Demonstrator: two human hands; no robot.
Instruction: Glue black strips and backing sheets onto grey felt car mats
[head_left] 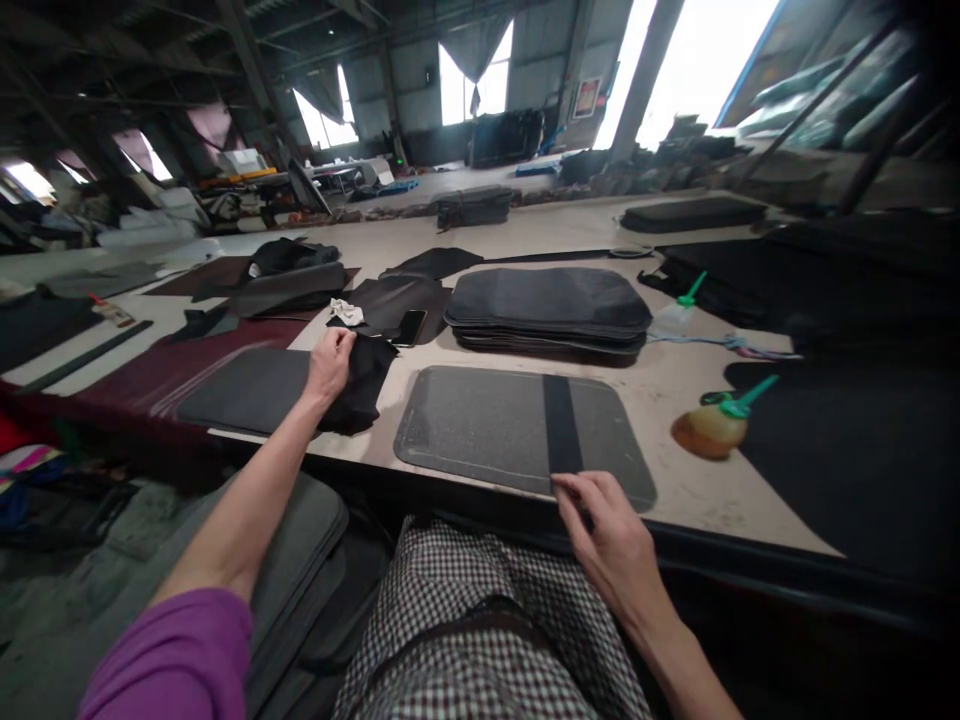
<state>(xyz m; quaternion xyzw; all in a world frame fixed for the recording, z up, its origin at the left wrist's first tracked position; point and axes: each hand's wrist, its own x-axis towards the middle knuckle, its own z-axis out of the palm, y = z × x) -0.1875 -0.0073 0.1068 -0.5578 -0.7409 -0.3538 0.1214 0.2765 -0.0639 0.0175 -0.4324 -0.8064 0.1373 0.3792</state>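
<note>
While the left hand (330, 365) clenched a black cloth (367, 390), the right hand (611, 535), loosely open, touched fingertips to the black strip (562, 420) on the grey mat (480, 425). Glue bottle (709, 428) sat to its right.

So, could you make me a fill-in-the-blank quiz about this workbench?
The right hand touches the near end of a ___ strip lying across the grey mat.
The left hand is closed on the black cloth, to the ___ of the grey mat.
The brown bottle has a ___ nozzle.
Missing words: black, left, green.
</note>
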